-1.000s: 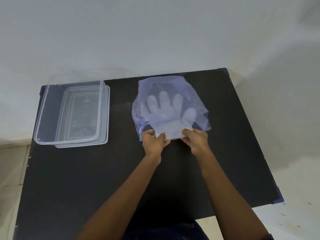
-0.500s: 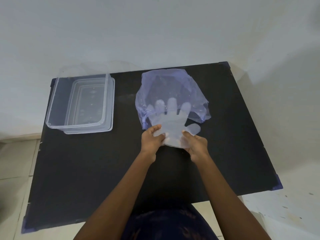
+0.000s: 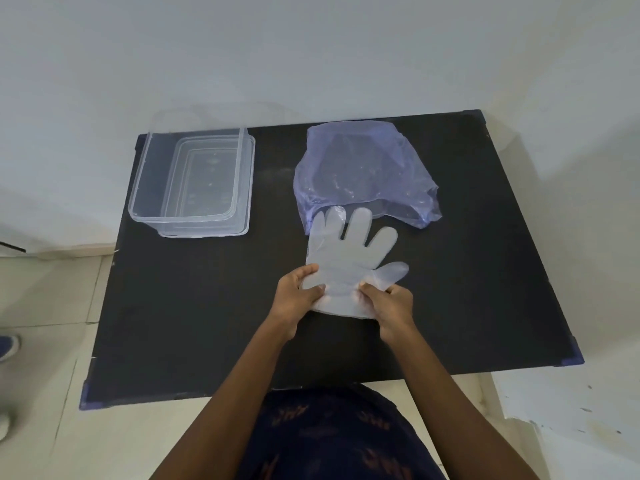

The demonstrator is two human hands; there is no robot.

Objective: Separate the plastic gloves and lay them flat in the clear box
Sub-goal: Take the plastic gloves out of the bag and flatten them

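A translucent stack of plastic gloves (image 3: pixel 346 258) lies flat on the black table (image 3: pixel 207 306), fingers pointing away from me, its fingertips just at the mouth of a blue plastic bag (image 3: pixel 363 171). My left hand (image 3: pixel 298 296) pinches the cuff on its left side and my right hand (image 3: pixel 388 301) pinches the cuff on its right side, below the thumb. How many gloves are in the stack cannot be told. The clear box (image 3: pixel 152 188) stands at the table's far left with nothing in it.
The box rests on its clear lid (image 3: pixel 242 223). A white wall rises right behind the table. Tiled floor shows to the left, with a blue shoe (image 3: pixel 8 344) at the edge. The table's near edge is close to my body.
Both hands have drawn the gloves toward me, out of the blue bag, which now lies slack behind them. The view has shifted back as well.
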